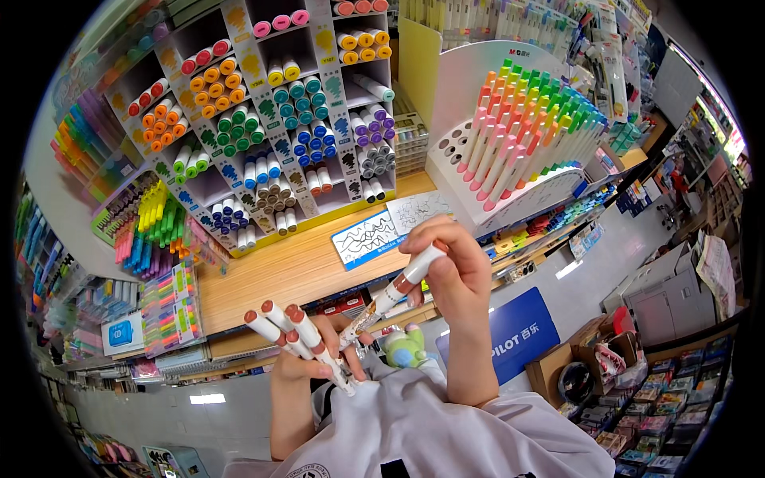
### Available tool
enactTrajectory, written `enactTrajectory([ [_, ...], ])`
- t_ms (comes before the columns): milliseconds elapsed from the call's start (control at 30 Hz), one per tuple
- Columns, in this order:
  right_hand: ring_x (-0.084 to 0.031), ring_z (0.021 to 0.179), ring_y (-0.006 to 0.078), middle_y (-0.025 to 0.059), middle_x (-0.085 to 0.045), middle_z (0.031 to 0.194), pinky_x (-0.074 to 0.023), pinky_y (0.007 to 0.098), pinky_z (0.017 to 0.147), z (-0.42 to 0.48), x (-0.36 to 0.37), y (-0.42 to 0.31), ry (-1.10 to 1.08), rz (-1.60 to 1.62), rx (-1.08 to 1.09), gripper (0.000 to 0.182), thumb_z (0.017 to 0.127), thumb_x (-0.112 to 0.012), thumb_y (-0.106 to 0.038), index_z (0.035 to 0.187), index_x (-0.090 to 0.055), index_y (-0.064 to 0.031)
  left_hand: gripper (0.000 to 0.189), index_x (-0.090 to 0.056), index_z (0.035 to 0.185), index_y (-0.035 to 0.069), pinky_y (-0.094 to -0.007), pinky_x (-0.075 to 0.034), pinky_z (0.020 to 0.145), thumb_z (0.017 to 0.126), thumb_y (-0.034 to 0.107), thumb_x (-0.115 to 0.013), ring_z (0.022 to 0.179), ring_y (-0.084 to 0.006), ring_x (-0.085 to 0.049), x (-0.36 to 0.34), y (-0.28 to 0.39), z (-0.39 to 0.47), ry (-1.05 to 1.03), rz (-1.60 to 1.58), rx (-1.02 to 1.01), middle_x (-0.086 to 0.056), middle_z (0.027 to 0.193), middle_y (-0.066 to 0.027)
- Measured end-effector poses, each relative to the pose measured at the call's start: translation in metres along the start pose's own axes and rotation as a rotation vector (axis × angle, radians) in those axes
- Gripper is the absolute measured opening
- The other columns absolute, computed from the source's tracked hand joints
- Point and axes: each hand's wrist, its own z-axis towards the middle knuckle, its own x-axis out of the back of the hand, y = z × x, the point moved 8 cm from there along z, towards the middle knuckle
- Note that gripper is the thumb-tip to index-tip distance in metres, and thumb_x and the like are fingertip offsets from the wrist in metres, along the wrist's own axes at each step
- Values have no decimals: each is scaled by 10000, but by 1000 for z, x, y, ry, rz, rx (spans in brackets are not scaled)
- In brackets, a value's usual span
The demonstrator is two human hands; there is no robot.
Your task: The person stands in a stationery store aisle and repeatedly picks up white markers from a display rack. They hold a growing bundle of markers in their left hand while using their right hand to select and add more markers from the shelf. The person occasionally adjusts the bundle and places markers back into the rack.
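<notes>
My left hand [291, 365] grips a bunch of several white markers [308, 330] with brown ends, fanned out in front of my chest. Between the thumb and fingers of my right hand [463, 272] is one more white marker [391, 294] with a reddish-brown band and a printed barrel. It slants down to the left, and its lower end reaches the fingers of my left hand; whether it touches them I cannot tell. Beyond my hands a compartmented marker rack [326, 206] holds white markers with coloured ends, sorted by colour.
A scribbled test pad [367, 239] and a scribbled paper sheet [421, 209] lie on the wooden counter [269, 281]. At right stands a white display [508, 206] of slim pens. Highlighter packs [170, 316] sit at the counter's left. A green plush toy [403, 346] hangs near my waist.
</notes>
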Motion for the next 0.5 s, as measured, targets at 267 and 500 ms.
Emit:
enactTrajectory([
  [267,-543,783,145,119,-530,933,-474,221,598,-11,-12,-19,-51,-388,45,154,817,-505,-30,937,-582,27,221,-424,807,31,-351,-527,603,634,58,-558,695,-285,-618,32,21,-13,505,54,-91,-533,937,-282],
  [500,-544,772,156,112,-568,864,-451,240,630,-18,-11,-9,1,-435,33,142,729,-591,39,870,-593,26,224,-434,829,27,-323,-524,671,641,44,-555,750,-242,-623,27,50,-26,641,211,-351,-492,1072,-287],
])
